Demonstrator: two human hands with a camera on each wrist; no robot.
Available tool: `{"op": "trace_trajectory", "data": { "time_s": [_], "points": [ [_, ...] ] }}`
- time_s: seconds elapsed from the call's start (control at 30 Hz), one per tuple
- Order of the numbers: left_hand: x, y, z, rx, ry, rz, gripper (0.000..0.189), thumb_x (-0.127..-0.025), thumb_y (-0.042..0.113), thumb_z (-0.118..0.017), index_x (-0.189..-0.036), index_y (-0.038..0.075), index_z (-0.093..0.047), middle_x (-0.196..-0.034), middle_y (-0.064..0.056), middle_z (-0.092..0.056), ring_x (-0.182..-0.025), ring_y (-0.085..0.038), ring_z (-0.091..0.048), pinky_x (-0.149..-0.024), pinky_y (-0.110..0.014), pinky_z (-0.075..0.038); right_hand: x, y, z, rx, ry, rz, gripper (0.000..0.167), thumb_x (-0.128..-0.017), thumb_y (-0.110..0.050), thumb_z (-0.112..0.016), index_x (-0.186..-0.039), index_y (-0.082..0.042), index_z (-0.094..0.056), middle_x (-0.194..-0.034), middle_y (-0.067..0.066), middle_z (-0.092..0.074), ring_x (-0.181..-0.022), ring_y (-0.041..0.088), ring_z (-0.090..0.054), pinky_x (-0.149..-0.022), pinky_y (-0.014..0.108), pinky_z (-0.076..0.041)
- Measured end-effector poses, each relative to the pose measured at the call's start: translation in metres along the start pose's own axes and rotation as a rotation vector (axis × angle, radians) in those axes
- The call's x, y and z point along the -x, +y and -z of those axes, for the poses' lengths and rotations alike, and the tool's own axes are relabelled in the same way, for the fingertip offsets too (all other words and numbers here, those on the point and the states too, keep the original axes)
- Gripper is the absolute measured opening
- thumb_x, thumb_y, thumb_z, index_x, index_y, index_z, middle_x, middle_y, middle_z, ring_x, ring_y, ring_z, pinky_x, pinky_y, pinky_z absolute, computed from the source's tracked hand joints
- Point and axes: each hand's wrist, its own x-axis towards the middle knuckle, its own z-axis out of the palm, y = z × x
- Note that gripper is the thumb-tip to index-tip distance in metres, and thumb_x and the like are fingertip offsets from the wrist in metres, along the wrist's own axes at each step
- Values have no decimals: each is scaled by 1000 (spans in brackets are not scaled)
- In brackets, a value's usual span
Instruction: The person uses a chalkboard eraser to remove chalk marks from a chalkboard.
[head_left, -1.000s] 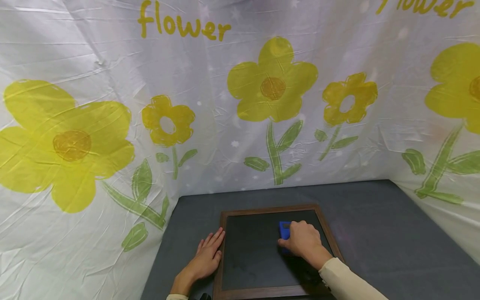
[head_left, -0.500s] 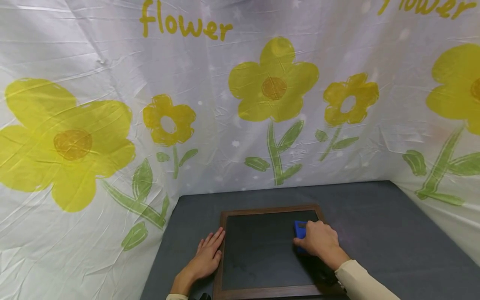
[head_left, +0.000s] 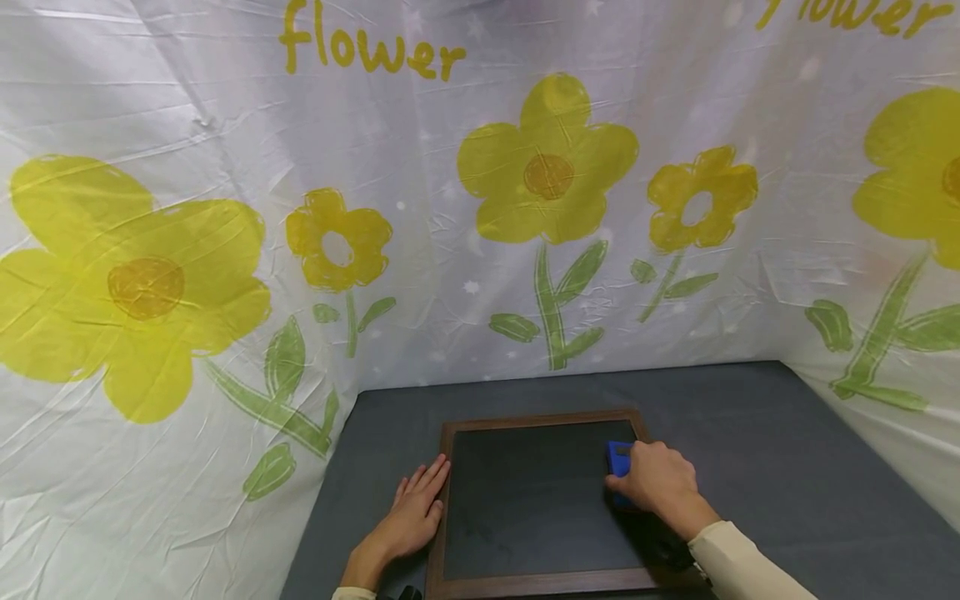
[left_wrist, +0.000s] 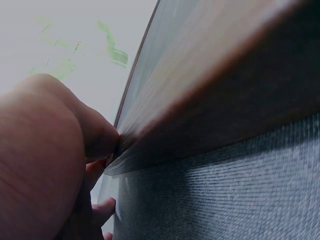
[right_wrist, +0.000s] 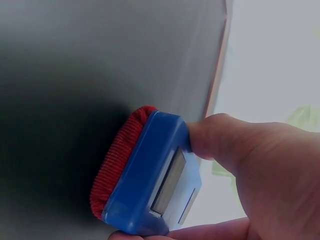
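Observation:
A wood-framed blackboard (head_left: pixel 540 500) lies flat on the dark cloth. On its right part my right hand (head_left: pixel 660 483) grips a blue chalkboard eraser (head_left: pixel 619 458) between thumb and fingers. In the right wrist view the eraser (right_wrist: pixel 150 175) shows a red ribbed pad, turned toward the board's dark surface. My left hand (head_left: pixel 408 512) rests at the left side of the frame with its fingers extended, fingertips right at the wood. The left wrist view has the left thumb (left_wrist: pixel 100 132) against the frame's edge (left_wrist: pixel 200 85), with other fingers lower down by the cloth.
A dark grey cloth (head_left: pixel 787 467) covers the table around the board. White fabric walls (head_left: pixel 420 292) with yellow flowers rise behind it and on both sides. A small black object (head_left: pixel 409 592) shows at the bottom edge near the left wrist.
My right hand has slid the eraser rightward across the board, from right of its middle to near the right frame. The left hand has stayed in place.

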Motion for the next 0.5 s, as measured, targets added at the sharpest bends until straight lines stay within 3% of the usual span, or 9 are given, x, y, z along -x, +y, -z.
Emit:
{"op": "trace_trajectory", "data": {
  "time_s": [0.17,0.5],
  "points": [
    [0,1,1,-13,-12,10,64,-111,12,-51,-172,5,-34,-182,-17,-26,-160,-63,-21,-118,-86,-9,3,7,5,-4,1,-9,62,-88,-54,-86,-109,4,-75,-86,16,-70,-69,30,-65,-58,51,-58],
    [-3,12,5,-80,-59,94,64,-110,5,-51,-172,2,-34,-182,-16,-26,-164,-56,-22,-124,-83,-10,4,10,5,-6,6,4,59,-89,-51,-87,-107,4,-75,-83,14,-69,-65,27,-65,-56,46,-57]
  ]
}}
